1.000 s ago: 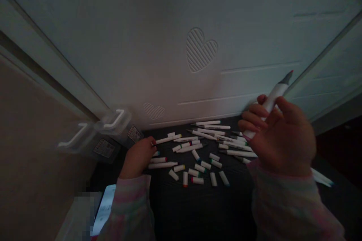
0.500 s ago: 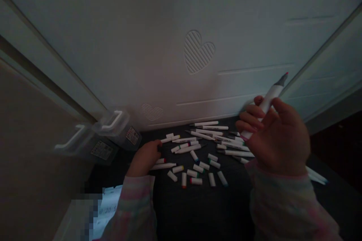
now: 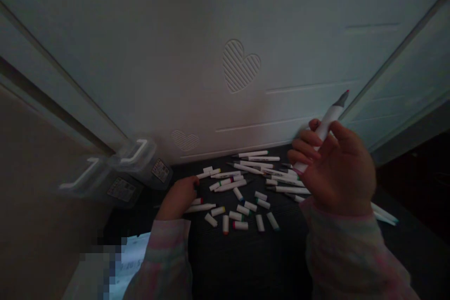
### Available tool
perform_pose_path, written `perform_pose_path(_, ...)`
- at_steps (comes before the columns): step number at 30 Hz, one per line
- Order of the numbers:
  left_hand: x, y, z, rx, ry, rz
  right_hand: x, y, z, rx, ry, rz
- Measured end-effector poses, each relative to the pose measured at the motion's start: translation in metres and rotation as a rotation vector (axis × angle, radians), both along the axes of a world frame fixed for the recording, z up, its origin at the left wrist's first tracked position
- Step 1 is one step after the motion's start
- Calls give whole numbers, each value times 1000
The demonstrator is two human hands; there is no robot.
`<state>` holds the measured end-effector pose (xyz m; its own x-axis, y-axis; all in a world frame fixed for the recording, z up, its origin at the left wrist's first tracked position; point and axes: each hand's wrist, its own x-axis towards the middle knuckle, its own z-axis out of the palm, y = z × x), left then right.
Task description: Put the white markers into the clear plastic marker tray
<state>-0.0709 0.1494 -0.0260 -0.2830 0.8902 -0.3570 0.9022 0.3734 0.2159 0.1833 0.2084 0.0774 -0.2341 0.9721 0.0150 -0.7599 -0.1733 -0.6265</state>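
Note:
My right hand [image 3: 333, 171] is raised above the dark tabletop, palm up, with its fingers wrapped round an uncapped marker [image 3: 329, 119]. The marker has a white barrel, a grey collar and a small red-pink tip that points up and away. My left hand [image 3: 178, 197] is low over the left side of the scattered markers, its fingers curled down; whatever they hold, if anything, is hidden. White markers [image 3: 230, 186] lie close to it, along with a red-ended cap [image 3: 197, 201]. Several loose caps [image 3: 243, 209] with coloured ends lie between the hands.
More uncapped markers [image 3: 288, 190] are piled towards the right, against a white panel [image 3: 298, 56] with heart reliefs. Two clear plastic boxes [image 3: 137, 157] with white handles stand at the back left. A bright, partly pixelated screen or sheet [image 3: 131, 262] lies at the front left.
The whole view has shifted slightly, so everything sits a little further left. My right hand still grips the marker, and my left hand stays curled in nearly the same place.

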Motion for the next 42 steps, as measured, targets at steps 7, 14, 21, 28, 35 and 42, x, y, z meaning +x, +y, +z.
perform_pose_path(7, 13, 4, 0, 51, -60, -32, 0, -1, 0, 23, -17, 13)
perform_pose_path(14, 8, 3, -6, 70, -81, -44, 0, 0, 0, -6, -16, -2)
perform_pose_path(21, 7, 2, -13, 102, -106, -50, 1, 0, -2, 73, -57, 16)
perform_pose_path(28, 20, 0, 12, 245, -247, -130, 1, 0, -2, 26, -13, 21)
perform_pose_path(35, 42, -6, 30, 366, -562, -329, 1, 1, -3, 61, -51, 21)
perform_pose_path(42, 47, -5, 27, 328, -650, -417, 1, 1, -2, 11, 9, 25)
